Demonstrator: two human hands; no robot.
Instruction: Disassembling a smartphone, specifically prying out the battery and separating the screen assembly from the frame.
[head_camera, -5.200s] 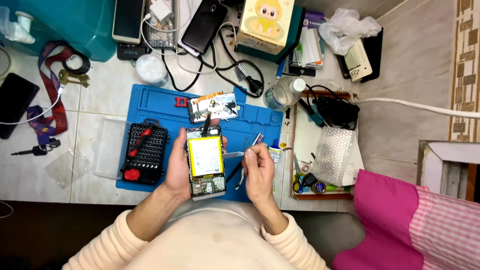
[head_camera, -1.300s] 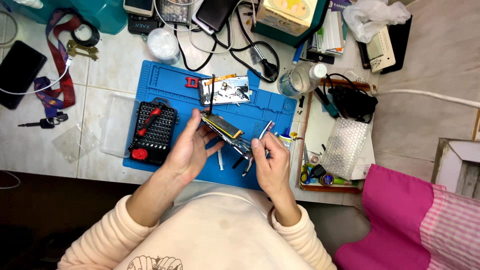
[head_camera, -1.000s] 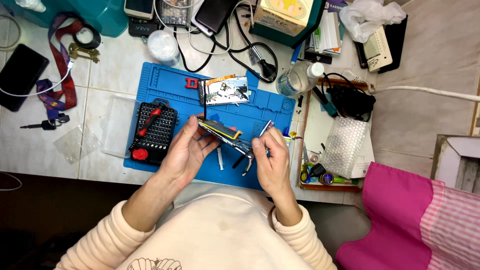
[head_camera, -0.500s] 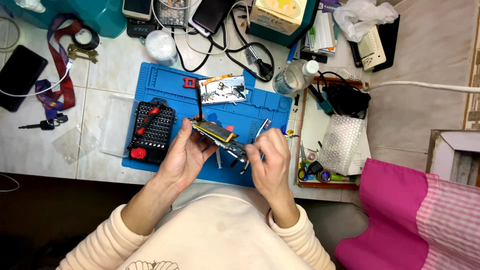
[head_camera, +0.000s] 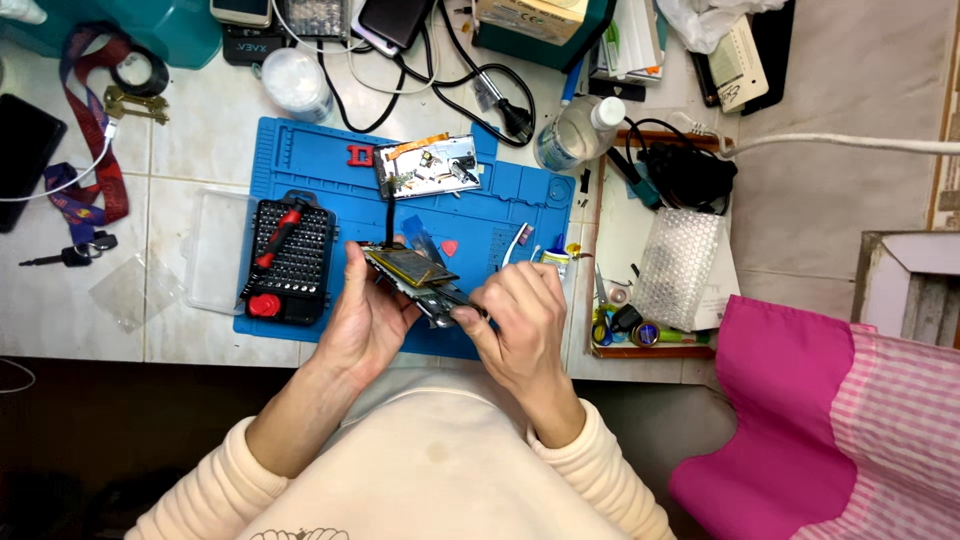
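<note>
**Over the blue mat, both hands close on the opened phone**

Above the blue work mat (head_camera: 300, 165), the left hand (head_camera: 368, 318) holds the opened phone (head_camera: 415, 277) from below, fingers curled around its near edge, the device tipped on its side so that the yellow battery faces up and away. The right hand (head_camera: 520, 315) is pinched shut at the phone's lower right corner, thumb and forefinger pressed together on it; whether the tips grip a small tool or only the frame cannot be told, since the fingers hide it.

Five seconds ago the phone lay flat and upright in the left hand with its whole inside showing, and the right hand stood off to the side with a thin metal tool. Since then the phone has been turned and tilted, and over the last second the right hand has moved in from just beside it to touching its corner. Judging from that, the work has passed from looking to handling one end of the device.

The rest has stayed put: the screwdriver bit set (head_camera: 290, 258) lies at the left edge of the mat, the removed phone part (head_camera: 428, 167) sits farther up the mat, and the clear bottle (head_camera: 577, 133) stands off its upper right corner, beside the wooden tray (head_camera: 640, 352)
</note>
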